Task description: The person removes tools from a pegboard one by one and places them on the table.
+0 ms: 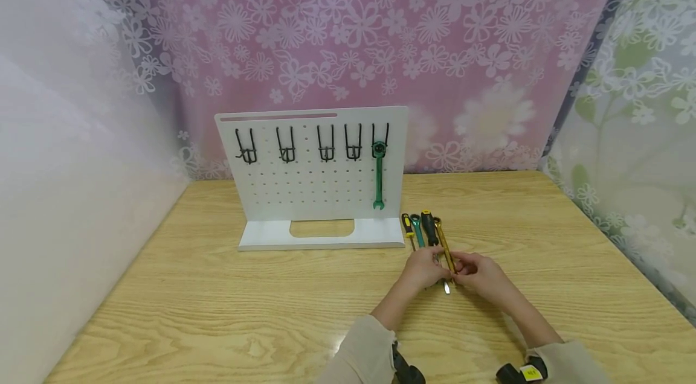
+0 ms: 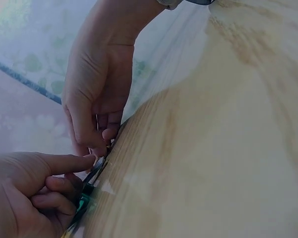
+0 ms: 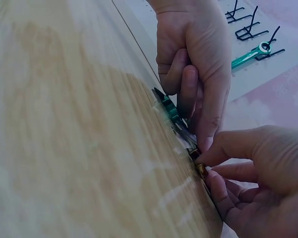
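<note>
A gold wrench (image 1: 444,245) lies at the right of a row of tools on the table. My right hand (image 1: 484,278) pinches its near end between thumb and fingers, seen closely in the right wrist view. My left hand (image 1: 424,269) reaches over the tools, its thumb touching beside the gold wrench; whether it grips anything is hidden. Left of the wrench lie a black-handled screwdriver (image 1: 428,228), a green wrench (image 1: 417,228) and a yellow-and-black screwdriver (image 1: 407,225). The black one's flat metal tip shows between the hands.
A white pegboard stand (image 1: 321,191) with several black double hooks (image 1: 326,145) stands behind and left of the tools. Another green wrench (image 1: 379,176) hangs on its rightmost hook. Floral curtains border the wooden table (image 1: 244,311).
</note>
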`<state>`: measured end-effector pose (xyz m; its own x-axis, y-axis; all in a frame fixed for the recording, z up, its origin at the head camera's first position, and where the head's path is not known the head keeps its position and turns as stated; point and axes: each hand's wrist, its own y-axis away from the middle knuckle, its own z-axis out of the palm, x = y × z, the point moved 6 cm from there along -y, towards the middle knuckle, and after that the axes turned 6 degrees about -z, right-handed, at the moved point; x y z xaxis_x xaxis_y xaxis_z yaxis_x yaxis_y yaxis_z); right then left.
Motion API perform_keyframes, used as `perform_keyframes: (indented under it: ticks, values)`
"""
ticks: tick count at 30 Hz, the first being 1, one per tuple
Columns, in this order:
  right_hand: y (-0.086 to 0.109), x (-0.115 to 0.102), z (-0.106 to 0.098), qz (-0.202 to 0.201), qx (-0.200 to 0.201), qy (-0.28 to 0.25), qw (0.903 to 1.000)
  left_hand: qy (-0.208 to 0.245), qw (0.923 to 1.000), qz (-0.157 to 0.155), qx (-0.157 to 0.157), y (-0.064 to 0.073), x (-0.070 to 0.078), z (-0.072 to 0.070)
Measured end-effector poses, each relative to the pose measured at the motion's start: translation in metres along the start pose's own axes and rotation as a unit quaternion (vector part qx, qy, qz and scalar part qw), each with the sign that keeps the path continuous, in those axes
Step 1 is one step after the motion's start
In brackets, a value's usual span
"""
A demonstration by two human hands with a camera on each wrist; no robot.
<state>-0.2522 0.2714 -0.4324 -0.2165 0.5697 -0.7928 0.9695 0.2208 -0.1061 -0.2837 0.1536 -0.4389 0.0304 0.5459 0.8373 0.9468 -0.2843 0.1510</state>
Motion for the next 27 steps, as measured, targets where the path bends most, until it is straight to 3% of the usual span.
perform_keyframes:
  ticks: [9, 15, 27]
  values:
    - [-0.002, 0.001, 0.000, -0.004, 0.002, 0.024, 0.9997, -0.061, 0.9979, 0.004, 0.022, -0.002, 0.002, 0.001]
    - [0.000, 0.001, -0.001, 0.003, 0.013, 0.013, 0.9998, -0.041, 0.9990, 0.000, 0.020, -0.001, 0.001, 0.001]
    - [0.001, 0.006, -0.013, 0.001, 0.087, -0.059, 0.9945, 0.023, 0.9997, 0.005, 0.002, -0.004, 0.005, -0.005]
